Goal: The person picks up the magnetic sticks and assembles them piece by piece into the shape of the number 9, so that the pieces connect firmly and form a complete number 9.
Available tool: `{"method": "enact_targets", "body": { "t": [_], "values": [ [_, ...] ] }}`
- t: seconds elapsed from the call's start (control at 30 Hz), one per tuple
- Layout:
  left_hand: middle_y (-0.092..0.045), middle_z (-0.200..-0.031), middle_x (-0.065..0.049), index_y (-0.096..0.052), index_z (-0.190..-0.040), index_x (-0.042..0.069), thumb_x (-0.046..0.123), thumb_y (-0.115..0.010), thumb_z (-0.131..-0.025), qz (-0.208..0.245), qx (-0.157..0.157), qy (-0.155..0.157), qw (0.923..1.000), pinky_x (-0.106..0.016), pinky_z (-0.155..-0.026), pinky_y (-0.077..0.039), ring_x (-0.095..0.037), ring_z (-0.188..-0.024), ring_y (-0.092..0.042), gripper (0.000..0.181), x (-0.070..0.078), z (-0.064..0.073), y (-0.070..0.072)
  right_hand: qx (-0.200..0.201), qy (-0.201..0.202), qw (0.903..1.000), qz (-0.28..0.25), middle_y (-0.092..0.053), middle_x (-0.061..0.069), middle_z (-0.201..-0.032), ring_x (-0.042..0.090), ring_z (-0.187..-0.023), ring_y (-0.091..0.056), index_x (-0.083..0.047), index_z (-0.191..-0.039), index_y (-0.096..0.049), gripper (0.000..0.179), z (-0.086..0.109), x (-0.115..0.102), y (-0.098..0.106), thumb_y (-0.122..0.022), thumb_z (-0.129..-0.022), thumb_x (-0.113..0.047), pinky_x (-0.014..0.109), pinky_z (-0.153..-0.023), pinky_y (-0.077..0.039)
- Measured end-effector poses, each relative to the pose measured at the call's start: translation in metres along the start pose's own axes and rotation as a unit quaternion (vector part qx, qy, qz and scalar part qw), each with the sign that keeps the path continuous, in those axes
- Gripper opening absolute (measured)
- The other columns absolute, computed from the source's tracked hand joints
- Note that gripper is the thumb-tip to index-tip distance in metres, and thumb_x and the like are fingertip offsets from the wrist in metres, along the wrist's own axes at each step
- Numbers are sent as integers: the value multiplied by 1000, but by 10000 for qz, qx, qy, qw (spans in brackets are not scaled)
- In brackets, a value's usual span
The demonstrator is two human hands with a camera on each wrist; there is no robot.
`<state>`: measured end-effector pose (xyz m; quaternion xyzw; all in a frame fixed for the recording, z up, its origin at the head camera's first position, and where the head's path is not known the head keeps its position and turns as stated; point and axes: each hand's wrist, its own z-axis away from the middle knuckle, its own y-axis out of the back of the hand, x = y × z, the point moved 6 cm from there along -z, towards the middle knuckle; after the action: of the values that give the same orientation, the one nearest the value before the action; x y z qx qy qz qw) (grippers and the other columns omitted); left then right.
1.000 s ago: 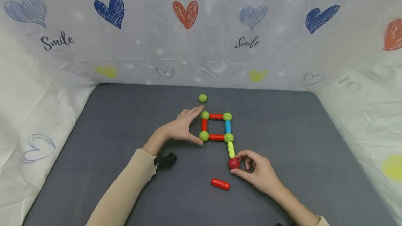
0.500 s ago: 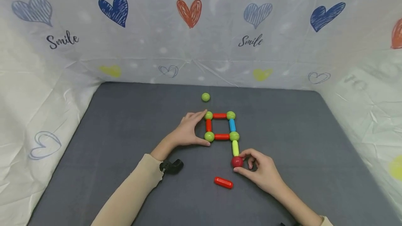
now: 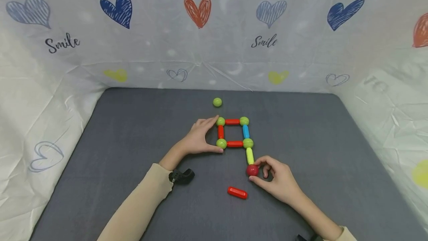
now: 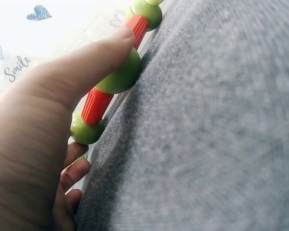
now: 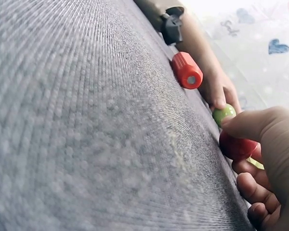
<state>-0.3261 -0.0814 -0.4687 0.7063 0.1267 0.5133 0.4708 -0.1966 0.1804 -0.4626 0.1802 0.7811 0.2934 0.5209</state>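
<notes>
A square of red and blue magnetic sticks (image 3: 235,144) with green balls (image 3: 221,144) at its corners lies flat on the table. My left hand (image 3: 198,137) spans its left side, the thumb at the near green ball and a fingertip at the far one. From the near right corner a yellow-green stick (image 3: 250,156) runs toward me, ending in a red ball (image 3: 252,170). My right hand (image 3: 279,179) pinches that red ball between thumb and index finger, the other fingers curled beneath. In the right wrist view the thumb partly covers the red ball (image 5: 236,146).
A loose red stick (image 3: 237,192) lies nearer me, left of the right hand; its metal end shows in the right wrist view. One loose green ball (image 3: 217,102) sits beyond the square. A sheet printed with hearts rises behind the grey table (image 3: 150,111).
My left hand has drawn in, its fingertip now right at the far left green ball. The right hand keeps its pinch on the red ball. The head view has shifted slightly.
</notes>
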Motion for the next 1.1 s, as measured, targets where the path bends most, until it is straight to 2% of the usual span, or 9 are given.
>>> {"method": "enact_targets", "body": {
  "t": [0.27, 0.5, 0.57, 0.67, 0.8, 0.97, 1.1],
  "values": [
    [-32, -173, -7, -23, -171, 18, 56, -91, -79, 14, 13, 41, 10000, -61, -121, -28, -34, -152, -30, 121, -1, -1, 0, -29, -4, 10000, 23, -53, -11, -72, 1, -58, -41, -21, -107, -70, 41, 0, -1, 1, -96, -78, -13, 22, -48, -34],
    [-32, -173, -7, -22, -171, 18, 57, -91, -79, -9, -12, 26, 10000, -62, -121, -28, -34, -151, -32, 122, -2, -1, -2, 103, -371, 9987, -338, -60, -5, -76, 6, -62, -51, -15, -110, -73, 26, -10, 12, 14, -88, -89, -21, 24, -56, -44],
    [-32, -173, -7, -23, -171, 18, 56, -91, -79, -7, 9, 20, 10000, -62, -121, -28, -34, -151, -32, 121, -2, -1, -1, 170, -401, 9984, -351, -64, -1, -83, 8, -65, -52, -12, -115, -73, 27, -20, 21, 20, -85, -93, -20, 24, -60, -44],
    [-32, -173, -7, -23, -171, 17, 55, -91, -79, -7, 35, 12, 10000, -62, -121, -28, -35, -151, -33, 121, -2, -2, -1, 162, -279, 9991, -275, -70, 5, -102, 11, -76, -53, -9, -128, -70, 36, -41, 36, 27, -82, -95, -17, 24, -68, -42],
    [-32, -173, -6, -23, -171, 18, 56, -91, -79, -22, 10, 21, 10000, -62, -121, -29, -34, -150, -33, 121, -2, -1, 0, -162, -103, 9992, -355, -68, 10, -128, 18, -85, -53, -8, -144, -61, 53, -74, 51, 26, -81, -96, -17, 26, -73, -39],
    [-31, -173, -5, -23, -171, 19, 57, -91, -79, 10, -14, 49, 10000, -62, -121, -30, -34, -150, -33, 121, -3, 0, -1, -658, 289, 9969, -317, -59, 13, -143, 22, -94, -51, -8, -157, -50, 72, -109, 57, 15, -82, -95, -22, 33, -79, -38],
    [-30, -174, -5, -23, -171, 19, 58, -90, -79, 5, -5, 41, 10000, -62, -121, -30, -34, -150, -33, 121, -2, 0, 0, -1043, 722, 9919, -94, -55, 11, -148, 20, -98, -49, -10, -161, -45, 86, -124, 54, 8, -86, -89, -31, 38, -83, -39]
  ]
}}
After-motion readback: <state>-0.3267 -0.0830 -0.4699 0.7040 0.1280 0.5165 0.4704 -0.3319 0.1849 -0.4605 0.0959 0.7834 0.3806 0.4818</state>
